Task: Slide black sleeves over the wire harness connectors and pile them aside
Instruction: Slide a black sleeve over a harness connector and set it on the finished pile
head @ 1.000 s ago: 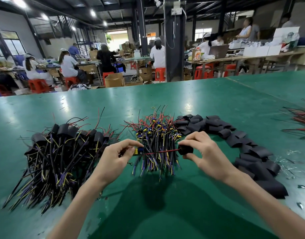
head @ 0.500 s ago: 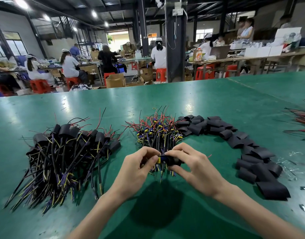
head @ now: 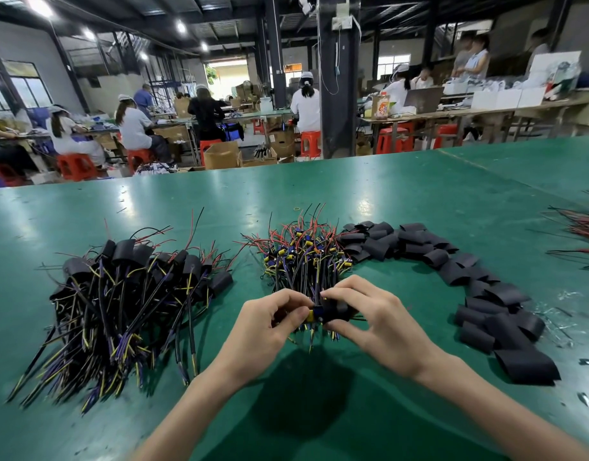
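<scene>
Just above the green worktop (head: 419, 201), in front of the unsleeved harness bundle (head: 303, 257), the left hand (head: 269, 324) has its grip pinched on the yellow-and-blue connector (head: 314, 315). The right hand (head: 376, 317) pinches the black sleeve (head: 336, 309), whose mouth meets the connector. To seat it well, hold the connector square and push straight (a skewed sleeve would likely snag a corner) until it is covered. It then belongs on the sleeved pile (head: 126, 294) to the left.
</scene>
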Demonstrator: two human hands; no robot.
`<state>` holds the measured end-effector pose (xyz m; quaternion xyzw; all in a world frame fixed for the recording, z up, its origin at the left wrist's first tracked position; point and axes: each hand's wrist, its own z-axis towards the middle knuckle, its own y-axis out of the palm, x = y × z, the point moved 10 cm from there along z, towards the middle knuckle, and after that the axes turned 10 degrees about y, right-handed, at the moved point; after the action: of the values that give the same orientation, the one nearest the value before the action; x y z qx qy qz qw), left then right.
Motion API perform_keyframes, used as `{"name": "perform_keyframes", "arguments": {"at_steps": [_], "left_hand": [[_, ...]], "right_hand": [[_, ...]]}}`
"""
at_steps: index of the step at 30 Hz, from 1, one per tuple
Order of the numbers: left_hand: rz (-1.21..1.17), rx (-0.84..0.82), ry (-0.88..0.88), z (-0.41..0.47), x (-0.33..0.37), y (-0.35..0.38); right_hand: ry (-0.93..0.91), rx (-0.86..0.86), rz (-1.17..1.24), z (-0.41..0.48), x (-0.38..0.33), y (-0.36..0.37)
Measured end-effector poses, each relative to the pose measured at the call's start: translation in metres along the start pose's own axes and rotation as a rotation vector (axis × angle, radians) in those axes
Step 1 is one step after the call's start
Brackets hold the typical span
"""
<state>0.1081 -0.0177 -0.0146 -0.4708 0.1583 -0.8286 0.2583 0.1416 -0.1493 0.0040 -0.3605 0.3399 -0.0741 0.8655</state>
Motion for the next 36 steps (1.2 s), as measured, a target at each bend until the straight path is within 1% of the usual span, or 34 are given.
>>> {"name": "perform_keyframes", "arguments": {"at_steps": [6, 13, 18, 22, 26, 28, 33, 36], "left_hand": [[-0.006, -0.013, 0.001, 0.000, 0.002, 0.001], [0.078, 0.084, 0.026, -0.001, 0.004, -0.008], [0.103, 0.133, 0.054, -0.001, 0.007, -0.013], [0.088, 0.131, 0.058, 0.000, 0.008, -0.014], [0.077, 0.122, 0.052, 0.000, 0.008, -0.014], [0.039, 0.102, 0.030, 0.000, 0.006, -0.010], [-0.009, 0.066, -0.043, -0.002, -0.001, -0.002], [-0.016, 0.066, -0.073, -0.003, -0.005, -0.001]], "right_hand": [[-0.008, -0.049, 0.065, 0.002, 0.000, 0.004], [-0.017, -0.010, 0.082, -0.001, -0.001, 0.006], [0.074, 0.011, 0.155, 0.000, 0.007, 0.006], [0.173, -0.016, 0.300, 0.001, 0.015, 0.008], [0.223, -0.015, 0.418, 0.002, 0.018, 0.005], [0.194, -0.003, 0.364, 0.002, 0.015, 0.004], [-0.025, 0.010, 0.123, -0.005, -0.008, 0.007], [-0.049, 0.028, 0.082, -0.006, -0.010, 0.007]]}}
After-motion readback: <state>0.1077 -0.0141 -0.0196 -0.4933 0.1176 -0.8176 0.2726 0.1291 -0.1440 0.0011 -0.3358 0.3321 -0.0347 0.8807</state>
